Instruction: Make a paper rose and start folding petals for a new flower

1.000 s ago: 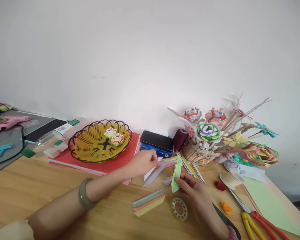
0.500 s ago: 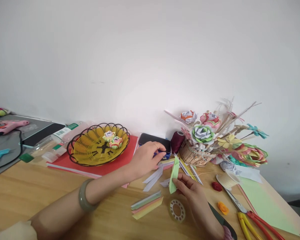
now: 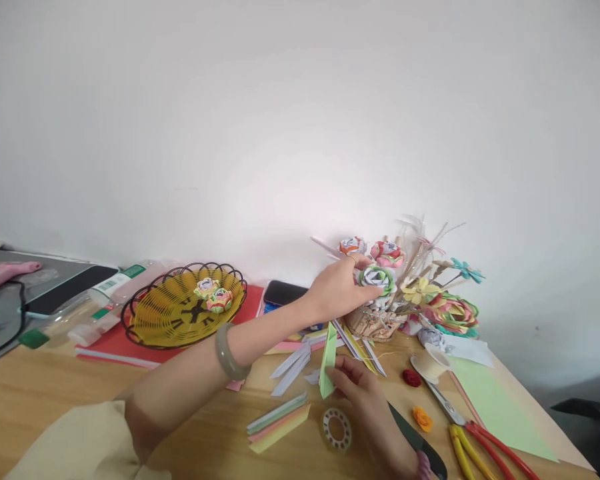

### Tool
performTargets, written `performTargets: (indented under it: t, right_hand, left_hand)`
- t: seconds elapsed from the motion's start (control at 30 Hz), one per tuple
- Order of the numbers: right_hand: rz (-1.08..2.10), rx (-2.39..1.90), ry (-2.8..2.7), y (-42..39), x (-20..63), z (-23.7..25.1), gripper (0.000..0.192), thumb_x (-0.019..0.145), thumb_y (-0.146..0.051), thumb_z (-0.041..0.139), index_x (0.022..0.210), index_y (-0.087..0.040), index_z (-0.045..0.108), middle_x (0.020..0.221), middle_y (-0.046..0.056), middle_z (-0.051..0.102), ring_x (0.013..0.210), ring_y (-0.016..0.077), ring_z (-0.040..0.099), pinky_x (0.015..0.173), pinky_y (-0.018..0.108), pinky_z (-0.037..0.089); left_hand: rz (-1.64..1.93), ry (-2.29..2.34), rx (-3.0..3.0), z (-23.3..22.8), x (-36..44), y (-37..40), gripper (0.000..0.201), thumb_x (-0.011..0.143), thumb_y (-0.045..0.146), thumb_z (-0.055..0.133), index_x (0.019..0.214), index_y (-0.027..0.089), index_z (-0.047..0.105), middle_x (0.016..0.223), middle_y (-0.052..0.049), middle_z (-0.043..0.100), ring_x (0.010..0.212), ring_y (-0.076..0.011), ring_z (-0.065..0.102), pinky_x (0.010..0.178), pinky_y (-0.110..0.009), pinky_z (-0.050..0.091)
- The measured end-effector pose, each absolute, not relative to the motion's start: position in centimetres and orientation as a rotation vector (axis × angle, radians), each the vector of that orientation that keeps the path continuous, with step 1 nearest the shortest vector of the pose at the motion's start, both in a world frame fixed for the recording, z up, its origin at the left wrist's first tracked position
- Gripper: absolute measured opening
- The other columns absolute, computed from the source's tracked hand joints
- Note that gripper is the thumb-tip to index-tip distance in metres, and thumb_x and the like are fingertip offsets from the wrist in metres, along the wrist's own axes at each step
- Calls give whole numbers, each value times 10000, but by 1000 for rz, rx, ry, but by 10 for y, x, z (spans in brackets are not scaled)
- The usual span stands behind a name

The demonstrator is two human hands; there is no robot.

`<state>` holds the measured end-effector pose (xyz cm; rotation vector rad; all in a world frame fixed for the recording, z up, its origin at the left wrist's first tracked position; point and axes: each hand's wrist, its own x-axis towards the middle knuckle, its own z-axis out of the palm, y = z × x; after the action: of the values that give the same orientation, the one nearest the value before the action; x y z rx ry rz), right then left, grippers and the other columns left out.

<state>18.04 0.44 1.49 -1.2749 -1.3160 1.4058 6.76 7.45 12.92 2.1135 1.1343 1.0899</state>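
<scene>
Both our arms were out: left hand [image 3: 341, 288] stretched forward, fingers loosely curled against the green paper rose [image 3: 377, 277], right hand [image 3: 363, 393] pinching the green folded strip [image 3: 328, 360] upright

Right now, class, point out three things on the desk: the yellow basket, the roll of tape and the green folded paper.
yellow basket [image 3: 173, 313]: head view, on its woven bottom.
roll of tape [image 3: 337, 429]: head view, on the ring's near edge.
green folded paper [image 3: 328, 360]: head view, on its middle, above the right hand [image 3: 367, 400].

Green folded paper strip [image 3: 328, 360] upright; green-white paper rose [image 3: 377, 277] in bouquet.
</scene>
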Motion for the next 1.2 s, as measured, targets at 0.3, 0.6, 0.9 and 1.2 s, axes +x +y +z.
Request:
performTargets:
  t: [0.3, 0.6, 0.9, 1.2]
  right_hand:
    - [1423, -1226, -1354, 7, 183, 12, 178, 689, -361, 626, 654, -191, 584, 595, -20, 549, 537, 121, 484, 504, 234, 363]
    - [1396, -1186, -1396, 10, 187, 11, 187, 702, -358, 611, 655, -181, 575, 599, -23, 546, 569, 125, 504, 547, 240, 386]
    - [1388, -1167, -1422, 7, 184, 14, 212, 712, -364, 611, 625, -176, 565, 585, -28, 546, 541, 112, 490, 529, 234, 368]
    - [1413, -1163, -1419, 8, 184, 11, 195, 719, -343, 604, 638, -172, 558, 596, -30, 537, 549, 107, 480, 529, 227, 364]
  left_hand:
    - [1110, 1453, 2509, 173, 74, 91, 468, 797, 517, 410, 1106, 176, 493, 1030, -81, 603, 1108, -262, 393, 846, -381, 421]
    - [561, 1469, 2702, 198, 109, 115, 472, 669, 505, 560, 953, 128, 574, 943, -153, 608, 1018, -325, 468, 807, -417, 408]
    - [592, 899, 2698, 200, 107, 123, 499, 645, 166, 598, 1136, 197, 515, 1102, -33, 598, 1005, -207, 529, 850, -280, 416]
    - [625, 825, 2165, 213, 107, 119, 604, 653, -29, 376, 1253, 35, 385, 1132, -168, 580, 943, -180, 582, 767, -288, 460]
